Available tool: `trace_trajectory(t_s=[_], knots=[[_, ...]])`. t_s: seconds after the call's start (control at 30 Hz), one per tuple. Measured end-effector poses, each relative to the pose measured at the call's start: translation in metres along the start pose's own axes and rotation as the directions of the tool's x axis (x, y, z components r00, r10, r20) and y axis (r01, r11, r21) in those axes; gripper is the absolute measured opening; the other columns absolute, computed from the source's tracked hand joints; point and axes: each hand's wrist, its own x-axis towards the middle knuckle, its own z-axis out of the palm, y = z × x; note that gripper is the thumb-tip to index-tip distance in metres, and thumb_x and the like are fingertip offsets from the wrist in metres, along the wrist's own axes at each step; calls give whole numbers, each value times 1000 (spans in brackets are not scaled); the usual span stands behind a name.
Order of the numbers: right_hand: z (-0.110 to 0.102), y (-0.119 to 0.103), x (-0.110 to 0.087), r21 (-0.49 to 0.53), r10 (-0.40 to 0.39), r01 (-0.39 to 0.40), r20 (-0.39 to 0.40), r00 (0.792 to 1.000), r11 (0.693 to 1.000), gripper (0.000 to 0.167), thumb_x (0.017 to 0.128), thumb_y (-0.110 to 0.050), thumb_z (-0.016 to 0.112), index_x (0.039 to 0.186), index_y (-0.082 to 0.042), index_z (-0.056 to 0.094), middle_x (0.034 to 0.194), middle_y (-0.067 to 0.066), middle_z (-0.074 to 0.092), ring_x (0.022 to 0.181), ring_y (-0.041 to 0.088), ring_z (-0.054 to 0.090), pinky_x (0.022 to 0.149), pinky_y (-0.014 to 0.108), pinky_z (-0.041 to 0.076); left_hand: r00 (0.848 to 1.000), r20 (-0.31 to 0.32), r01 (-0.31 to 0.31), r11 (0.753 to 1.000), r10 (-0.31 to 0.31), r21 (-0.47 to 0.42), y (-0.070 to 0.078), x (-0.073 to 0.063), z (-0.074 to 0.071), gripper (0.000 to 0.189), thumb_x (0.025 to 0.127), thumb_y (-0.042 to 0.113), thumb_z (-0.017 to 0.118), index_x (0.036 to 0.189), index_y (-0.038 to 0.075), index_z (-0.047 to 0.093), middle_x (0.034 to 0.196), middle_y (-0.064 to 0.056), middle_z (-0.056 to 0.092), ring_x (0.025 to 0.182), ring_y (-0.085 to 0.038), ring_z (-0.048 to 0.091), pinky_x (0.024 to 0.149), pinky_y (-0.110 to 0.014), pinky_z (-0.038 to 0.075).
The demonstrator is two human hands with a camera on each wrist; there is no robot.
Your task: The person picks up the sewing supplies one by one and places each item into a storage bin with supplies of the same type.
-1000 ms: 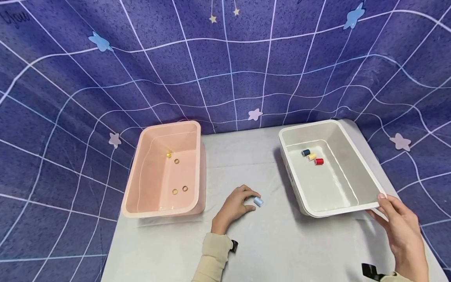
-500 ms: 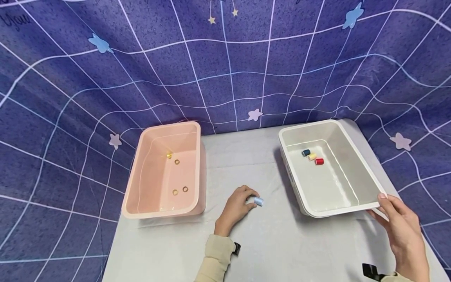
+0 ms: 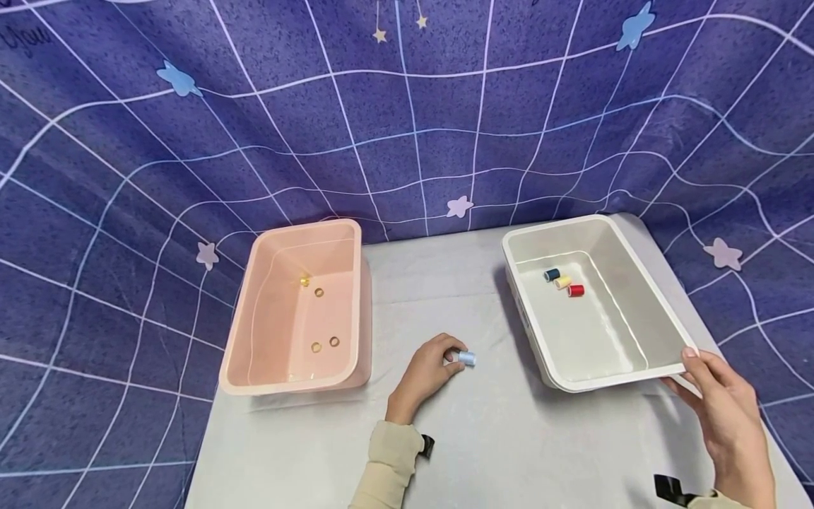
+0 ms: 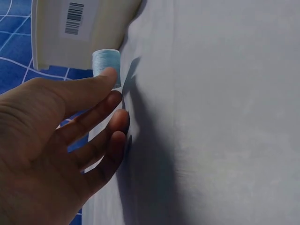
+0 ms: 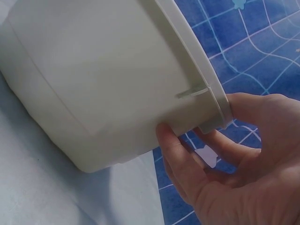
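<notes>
Between thumb and fingertips, my left hand (image 3: 425, 373) pinches a light blue thread spool (image 3: 467, 358) at the middle of the table; the left wrist view shows the same spool (image 4: 106, 60) at the thumb's tip. My right hand (image 3: 731, 417) grips the near right corner of a white bin (image 3: 572, 339), its thumb on the rim and fingers beneath. Inside that bin lie a dark teal spool (image 3: 551, 275), a pale yellow spool (image 3: 562, 282) and a red spool (image 3: 576, 290).
On the left stands a pink bin (image 3: 365, 332) with several small gold rings, one ring (image 3: 334, 341) near its right wall. A pale cloth (image 3: 432, 283) covers the table. Behind and beside it hangs a purple-blue curtain (image 3: 407, 106) with grid lines and stars.
My left thumb and fingers have closed on the light blue spool, which has turned and shifted slightly toward the back. The right hand stays on the bin's corner.
</notes>
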Motion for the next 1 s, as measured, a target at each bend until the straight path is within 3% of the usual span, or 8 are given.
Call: trace_trajectory(t_s=[0.3, 0.47, 0.73, 1.0], knots=[[0, -1, 0, 7, 6, -6, 5, 1000, 1000, 25, 105, 0, 56, 107, -9, 79, 104, -7, 77, 90, 6, 77, 74, 24, 64, 1000, 2, -1, 1000, 1, -11, 3, 3, -4, 22, 93, 20, 81, 113, 23, 74, 100, 8, 68, 84, -7, 60, 75, -20, 48], [1, -1, 0, 3, 9, -9, 5, 1000, 1000, 24, 105, 0, 56, 107, -10, 78, 104, -7, 77, 90, 6, 77, 74, 24, 64, 1000, -9, -21, 999, 21, -34, 7, 5, -9, 23, 93, 19, 80, 115, 22, 74, 99, 6, 68, 84, -8, 61, 75, -20, 49], [1, -2, -2, 15, 19, -19, 8, 1000, 1000, 26, 105, 0, 55, 106, -10, 78, 103, -6, 78, 90, 6, 77, 74, 24, 63, 997, -34, -73, 997, 72, -31, 21, 12, -20, 24, 93, 19, 81, 115, 21, 73, 101, 6, 69, 85, -12, 64, 76, -19, 49], [1, -2, -2, 9, 15, -15, 0, 1000, 1000, 26, 105, 1, 55, 106, -10, 78, 103, -7, 77, 90, 6, 77, 73, 24, 63, 992, -42, -115, 993, 115, -12, 42, 24, -32, 25, 94, 25, 80, 117, 22, 73, 105, 5, 71, 85, -7, 62, 75, -20, 49]])
